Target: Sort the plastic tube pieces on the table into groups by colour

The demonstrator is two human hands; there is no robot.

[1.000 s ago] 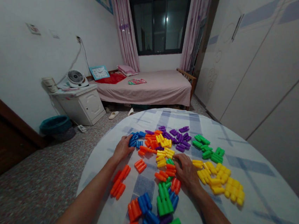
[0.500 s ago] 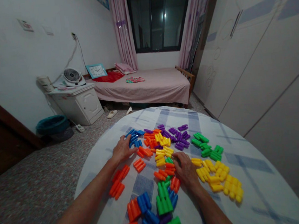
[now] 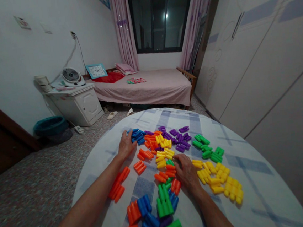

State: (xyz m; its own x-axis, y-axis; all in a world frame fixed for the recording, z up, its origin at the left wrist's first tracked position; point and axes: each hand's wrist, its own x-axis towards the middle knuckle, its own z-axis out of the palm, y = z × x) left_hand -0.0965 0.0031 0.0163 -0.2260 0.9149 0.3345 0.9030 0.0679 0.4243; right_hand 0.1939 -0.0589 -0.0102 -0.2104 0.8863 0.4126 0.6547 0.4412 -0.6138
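Observation:
My left hand (image 3: 126,144) is at the left side of a pile of blue plastic toy blocks (image 3: 138,136), its fingers apart and touching the pile's edge. My right hand (image 3: 185,169) rests on the table with fingers bent but apart, beside yellow blocks (image 3: 161,159) and orange blocks (image 3: 171,170). I see nothing held in it, though its palm is hidden. Each block looks like a few short tubes joined side by side. Orange blocks (image 3: 145,154) lie just right of my left wrist, and another orange block (image 3: 140,167) is nearer to me.
Purple blocks (image 3: 181,139) lie at the back, with green blocks (image 3: 208,147) and yellow blocks (image 3: 221,174) on the right. Mixed green blocks (image 3: 164,201), blue blocks (image 3: 150,222) and orange blocks (image 3: 133,212) sit near me. A checked cloth (image 3: 98,168) covers the round table.
My left hand has shifted slightly left and up, its thumb drawing in from the orange blocks toward the blue pile, which looks more bunched together. My right hand stays in nearly the same place.

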